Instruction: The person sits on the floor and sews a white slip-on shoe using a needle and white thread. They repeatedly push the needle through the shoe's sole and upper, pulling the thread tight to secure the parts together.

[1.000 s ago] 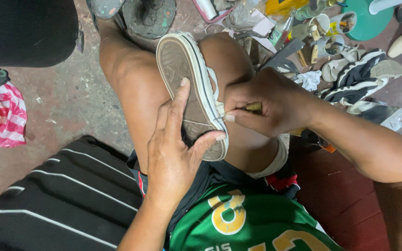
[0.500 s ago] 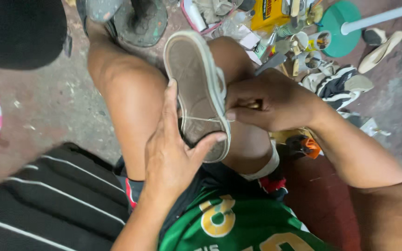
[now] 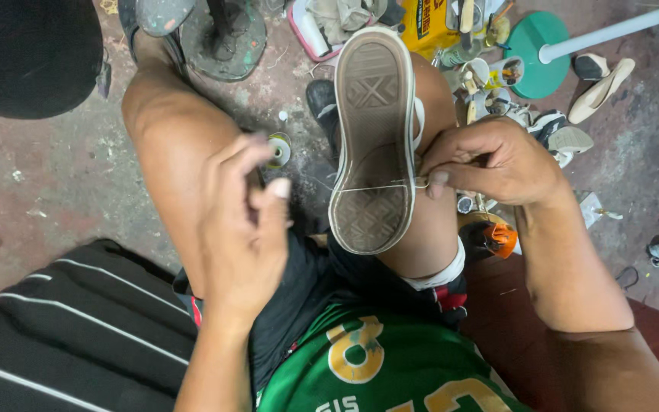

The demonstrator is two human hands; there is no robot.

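Lifting off the sneaker (image 3: 373,137), the left hand (image 3: 244,229) now hovers open, while the right hand (image 3: 490,162) pinches thread (image 3: 375,186).

ok so counting what's in view: two hands, a left hand (image 3: 242,229) lifted off and a right hand (image 3: 490,162) pinching at the edge of one sneaker (image 3: 374,137) lying sole-up on the knee. one thread (image 3: 368,186) runs across that sole. one green round stand base (image 3: 537,65) with one white pole (image 3: 612,30). one beige flat shoe (image 3: 602,88) beside it. one yellow container (image 3: 427,23) up top. one small spool (image 3: 278,149) on the floor.
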